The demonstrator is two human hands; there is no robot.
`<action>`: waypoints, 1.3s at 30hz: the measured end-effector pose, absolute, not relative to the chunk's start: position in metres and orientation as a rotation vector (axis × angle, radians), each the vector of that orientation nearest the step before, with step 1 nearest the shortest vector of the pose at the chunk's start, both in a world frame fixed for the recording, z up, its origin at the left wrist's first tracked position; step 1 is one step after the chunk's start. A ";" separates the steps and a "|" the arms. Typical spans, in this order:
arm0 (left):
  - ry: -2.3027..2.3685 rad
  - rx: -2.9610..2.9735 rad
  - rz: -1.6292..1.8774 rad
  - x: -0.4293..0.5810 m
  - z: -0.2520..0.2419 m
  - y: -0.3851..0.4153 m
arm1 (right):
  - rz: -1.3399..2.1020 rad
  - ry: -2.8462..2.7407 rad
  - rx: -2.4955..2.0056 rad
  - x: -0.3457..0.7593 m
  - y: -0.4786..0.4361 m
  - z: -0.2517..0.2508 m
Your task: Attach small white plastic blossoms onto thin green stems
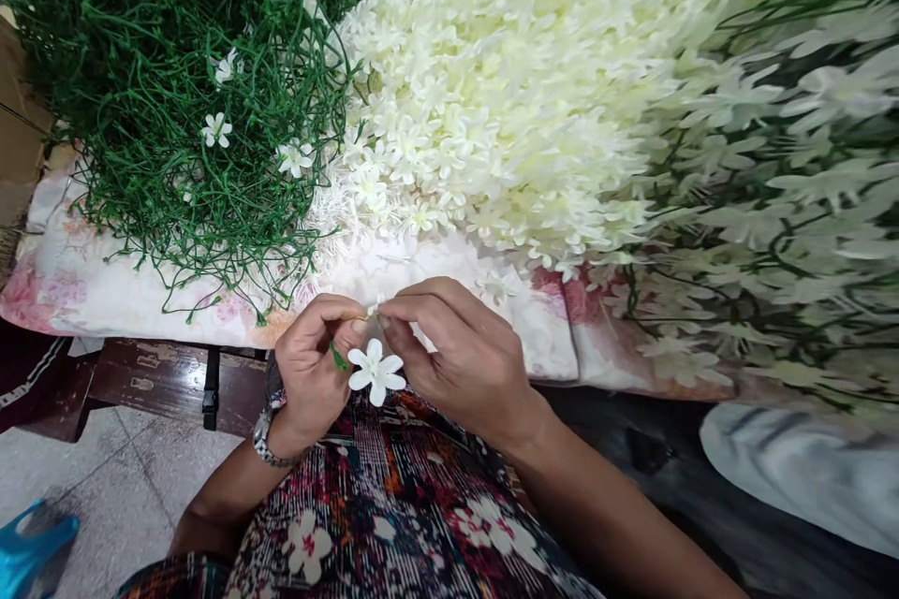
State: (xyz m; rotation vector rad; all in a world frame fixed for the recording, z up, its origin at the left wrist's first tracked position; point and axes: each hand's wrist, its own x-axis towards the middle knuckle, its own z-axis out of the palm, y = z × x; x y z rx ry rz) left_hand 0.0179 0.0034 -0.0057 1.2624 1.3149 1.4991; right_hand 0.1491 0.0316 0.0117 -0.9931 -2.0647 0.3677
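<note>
My left hand is closed in a pinch on an artificial flower stem, whose green end shows beside the thumb. An open white artificial flower with rounded petals hangs just below the fingertips, between both hands. My right hand pinches a small white flower piece, its fingertips nearly meeting those of the left. The fingers partly hide how the piece and the stem join. Beyond the hands lie a heap of green plastic stems and a large heap of loose white flower heads.
Flowered stems are massed at the right, blurred. A floral-patterned cloth lies under the heaps, along the near edge. Several white flowers lie on the green heap. A cardboard box stands far left, and a blue object is on the floor.
</note>
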 end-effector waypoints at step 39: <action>1.105 0.954 1.401 0.016 -0.012 0.005 | 0.434 -2.054 -0.905 0.150 0.028 0.014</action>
